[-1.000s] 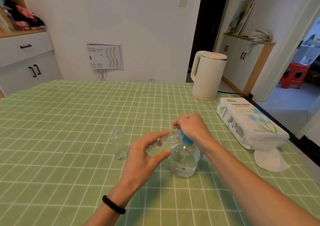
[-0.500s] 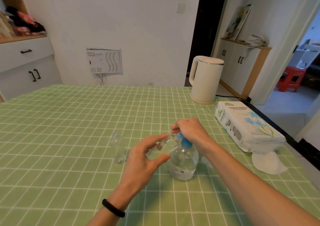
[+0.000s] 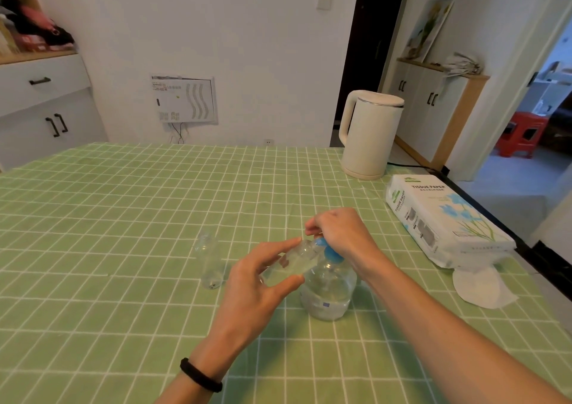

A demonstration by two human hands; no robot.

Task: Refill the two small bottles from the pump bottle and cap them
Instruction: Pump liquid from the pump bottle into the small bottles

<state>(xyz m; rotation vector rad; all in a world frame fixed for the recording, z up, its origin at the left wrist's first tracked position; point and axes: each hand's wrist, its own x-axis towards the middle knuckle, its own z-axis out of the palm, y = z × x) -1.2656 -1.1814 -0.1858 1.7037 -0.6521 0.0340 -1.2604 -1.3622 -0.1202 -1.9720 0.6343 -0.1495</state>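
A clear pump bottle [image 3: 328, 292] with a blue pump head [image 3: 325, 249] stands on the green checked tablecloth, partly filled with clear liquid. My right hand [image 3: 340, 233] lies over the pump head, fingers curled round it. My left hand [image 3: 257, 283] pinches a small clear bottle [image 3: 294, 259] between thumb and fingers, tilted with its mouth up against the pump's spout. A second small clear bottle [image 3: 210, 261] stands upright and uncapped on the cloth just left of my left hand. No caps are visible.
A white electric kettle [image 3: 368, 134] stands at the table's far right, its cord trailing off the edge. A pack of tissue paper [image 3: 442, 218] lies along the right edge with a loose tissue [image 3: 479, 289] in front of it.
The camera view has shifted a little. Both hands keep the same hold on the small bottle and the pump head.
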